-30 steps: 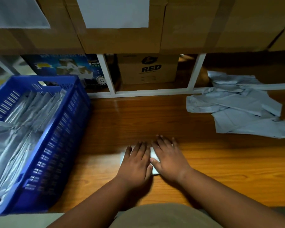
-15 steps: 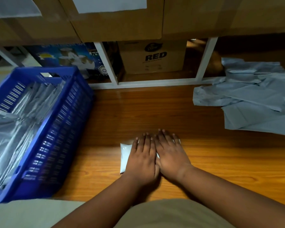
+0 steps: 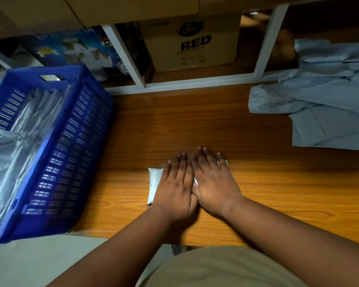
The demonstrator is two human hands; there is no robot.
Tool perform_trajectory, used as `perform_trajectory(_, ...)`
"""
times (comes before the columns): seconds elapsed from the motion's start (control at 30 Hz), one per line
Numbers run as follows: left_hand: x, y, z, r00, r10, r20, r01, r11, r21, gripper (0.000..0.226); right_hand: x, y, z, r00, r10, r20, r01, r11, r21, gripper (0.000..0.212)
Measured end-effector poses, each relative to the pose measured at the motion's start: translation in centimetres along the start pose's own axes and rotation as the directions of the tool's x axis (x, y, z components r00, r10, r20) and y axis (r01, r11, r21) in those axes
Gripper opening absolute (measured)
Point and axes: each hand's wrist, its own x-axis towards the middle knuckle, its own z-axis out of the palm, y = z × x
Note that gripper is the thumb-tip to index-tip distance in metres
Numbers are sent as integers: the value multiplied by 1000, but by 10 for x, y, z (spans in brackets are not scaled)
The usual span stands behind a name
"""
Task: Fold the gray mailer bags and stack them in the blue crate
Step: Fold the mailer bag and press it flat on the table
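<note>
Both hands lie flat, fingers straight and together, pressing a folded mailer bag (image 3: 153,183) onto the tabletop (image 3: 278,187); the left hand (image 3: 175,187) and right hand (image 3: 212,181) touch side by side. The bag sits to the right of the blue crate (image 3: 75,162), apart from it, mostly hidden, so its fold count is unclear. To crease it well, sweep the palms outward from the middle, squeezing out air, then lift it flat into the crate, onto the bags already stacked there. Unfolded mailers (image 3: 323,104) wait far right of the crate.
</note>
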Motion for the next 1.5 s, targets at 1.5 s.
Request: perform_trajectory(1.5, -54, -66, 4, 987, -147, 61, 153, 981, -122, 74, 16, -59, -18, 995, -69, 72, 69, 998, 6, 76)
